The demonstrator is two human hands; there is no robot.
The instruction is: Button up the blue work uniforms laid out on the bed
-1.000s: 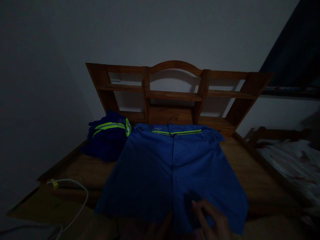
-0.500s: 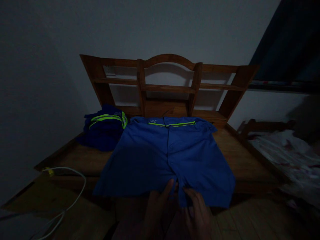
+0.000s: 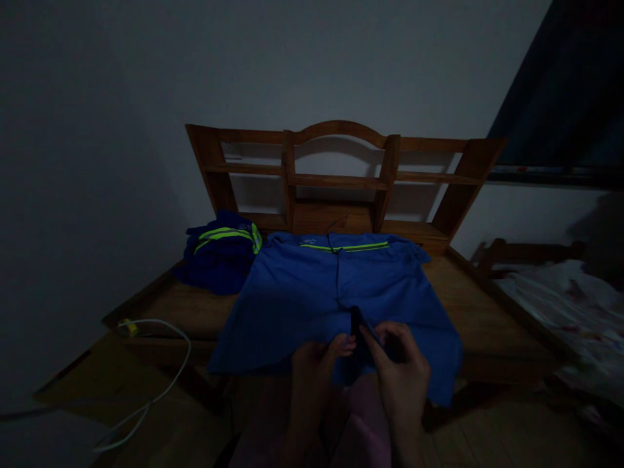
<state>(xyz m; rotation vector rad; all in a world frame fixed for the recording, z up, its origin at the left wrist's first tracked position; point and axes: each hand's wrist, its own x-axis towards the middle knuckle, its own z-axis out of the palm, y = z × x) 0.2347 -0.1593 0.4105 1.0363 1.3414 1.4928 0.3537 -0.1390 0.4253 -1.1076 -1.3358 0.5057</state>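
Note:
A blue work shirt (image 3: 292,312) with a yellow-green stripe across its chest lies spread on a wooden surface, its lower edge hanging over the front. My right hand (image 3: 404,370) pinches the front edge of its right-hand side, lifted and folded back so a dark inner face shows. Close beside it, my left hand (image 3: 316,367) has its fingers bent around the shirt's other front edge near the hem; the dim light partly hides this grip. Dark blue folded clothing (image 3: 221,263) with a bright reflective band lies left of the shirt.
Behind the shirt stands a wooden shelf unit (image 3: 336,182) against the wall. A white cable (image 3: 182,364) with a yellow tag hangs over the front left edge of the wooden table (image 3: 487,318). Pale crumpled bedding (image 3: 560,292) lies at the right.
My right hand has raised and turned back the shirt's front edge, opening the gap. My left hand has moved slightly with it. The view has shifted a little.

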